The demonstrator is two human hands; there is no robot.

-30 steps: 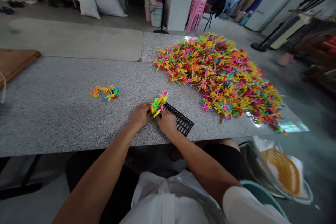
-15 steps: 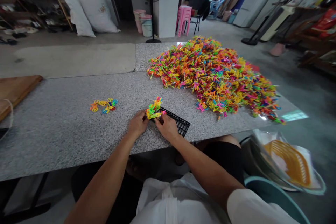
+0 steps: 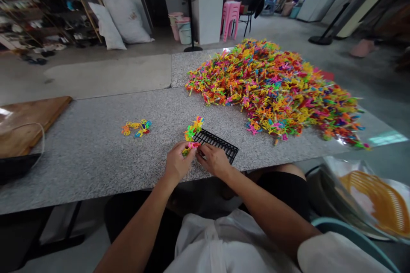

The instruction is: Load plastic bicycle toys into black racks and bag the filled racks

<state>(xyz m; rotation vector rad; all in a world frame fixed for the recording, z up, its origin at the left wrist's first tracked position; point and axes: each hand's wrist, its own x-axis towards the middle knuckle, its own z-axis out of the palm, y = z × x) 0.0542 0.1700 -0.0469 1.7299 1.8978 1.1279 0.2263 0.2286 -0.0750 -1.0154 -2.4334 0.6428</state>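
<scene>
One small pink piece [image 3: 193,145], held near the left end of the black rack [image 3: 221,143].
Watching remotely, I see the left hand [image 3: 178,164] pinching it between thumb and fingers; the right hand [image 3: 217,162] bunches at its right end, but I cannot tell whether it grips. I judge the piece light, stiffish plastic, perhaps slick, any thin parts liable to snap, so I'd take it gently by its middle.

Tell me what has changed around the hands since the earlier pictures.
The left hand and right hand have drawn slightly toward the body, back from the multicolored plastic cluster; a pink-red piece now shows at their fingertips. The black slotted tray, large multicolored pile and small ring-shaped group stayed put.
</scene>
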